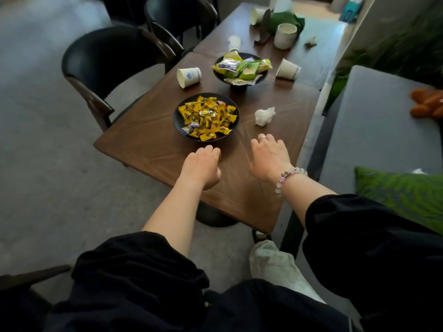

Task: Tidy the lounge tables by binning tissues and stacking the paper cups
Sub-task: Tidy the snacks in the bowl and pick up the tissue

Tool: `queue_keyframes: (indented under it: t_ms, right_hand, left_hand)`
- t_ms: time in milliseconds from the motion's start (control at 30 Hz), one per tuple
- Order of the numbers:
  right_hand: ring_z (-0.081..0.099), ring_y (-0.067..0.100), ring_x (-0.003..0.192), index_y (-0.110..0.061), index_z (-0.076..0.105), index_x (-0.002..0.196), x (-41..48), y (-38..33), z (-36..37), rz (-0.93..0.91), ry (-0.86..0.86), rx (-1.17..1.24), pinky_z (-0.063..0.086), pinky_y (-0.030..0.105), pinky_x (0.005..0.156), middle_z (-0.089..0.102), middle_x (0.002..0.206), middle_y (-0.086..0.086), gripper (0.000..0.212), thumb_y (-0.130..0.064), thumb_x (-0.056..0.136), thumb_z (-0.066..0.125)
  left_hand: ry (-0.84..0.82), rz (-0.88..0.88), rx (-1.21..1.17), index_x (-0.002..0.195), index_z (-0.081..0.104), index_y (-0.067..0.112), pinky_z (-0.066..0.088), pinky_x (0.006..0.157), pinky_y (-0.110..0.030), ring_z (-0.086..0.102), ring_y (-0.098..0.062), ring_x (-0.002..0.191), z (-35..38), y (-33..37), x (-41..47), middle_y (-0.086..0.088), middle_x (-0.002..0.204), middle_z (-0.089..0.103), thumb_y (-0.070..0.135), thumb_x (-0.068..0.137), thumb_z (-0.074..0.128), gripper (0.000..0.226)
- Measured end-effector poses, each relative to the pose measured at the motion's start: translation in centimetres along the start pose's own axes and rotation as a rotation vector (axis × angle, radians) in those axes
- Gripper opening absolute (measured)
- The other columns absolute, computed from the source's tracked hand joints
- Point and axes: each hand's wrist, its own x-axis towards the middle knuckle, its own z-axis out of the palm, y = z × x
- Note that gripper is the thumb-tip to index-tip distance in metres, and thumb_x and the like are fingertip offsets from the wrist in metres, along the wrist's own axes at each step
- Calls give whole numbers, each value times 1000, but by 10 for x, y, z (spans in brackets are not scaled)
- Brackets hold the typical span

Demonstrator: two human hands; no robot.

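A crumpled white tissue (pixel 264 116) lies on the near wooden table (pixel 148 144), just beyond my right hand (pixel 269 156), which hovers with fingers spread and holds nothing. My left hand (pixel 202 165) hangs over the table's near part with fingers curled, nothing in it. A paper cup (pixel 189 76) lies on its side at the far left. Another tipped cup (pixel 287 69) rests at the far right. A third cup (pixel 234 43) stands on the far table, and one more cup (pixel 257 16) lies near the green plant.
A black bowl of yellow sweets (pixel 206 117) sits in the middle, a raised dish of green snack packets (pixel 241 68) behind it. Black chairs (pixel 105 61) line the left side. A grey sofa (pixel 374 130) with a green cushion (pixel 405 197) runs along the right. A ceramic mug (pixel 285 35) stands far back.
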Motion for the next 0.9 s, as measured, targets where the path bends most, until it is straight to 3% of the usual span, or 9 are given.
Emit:
queue_keyframes:
  t_ms: [233,400,700,900]
  right_hand:
    - [42,26,124,-8,47,125,28,22,12,13,-18,43,38,39,97,46,132,11,39,-25,90,49]
    - [42,27,127,-8,46,127,74,36,17,-105,3,42,38,39,98,46,135,12,42,-27,90,51]
    - [40,27,126,-8,45,128,182,126,7,-126,-30,38,38,39,97,44,136,11,48,-34,88,54]
    - [41,26,125,-9,45,125,234,146,4,-286,-35,15,38,38,98,45,132,10,42,-29,89,54]
  left_hand:
    - [35,-42,-87,120,49,13,43,90,-38,51,-26,114,-8,17,28,-7,121,52,22,91,49,30]
    - [96,-92,-82,122,49,11,44,90,-38,51,-27,115,-25,30,75,-9,123,52,21,91,50,33]
    - [7,-182,-80,121,48,10,46,89,-40,50,-28,117,-30,67,186,-10,123,50,19,90,49,33]
    - [-16,-306,-185,120,48,12,47,87,-35,50,-24,115,-23,82,227,-7,121,50,19,90,52,31]
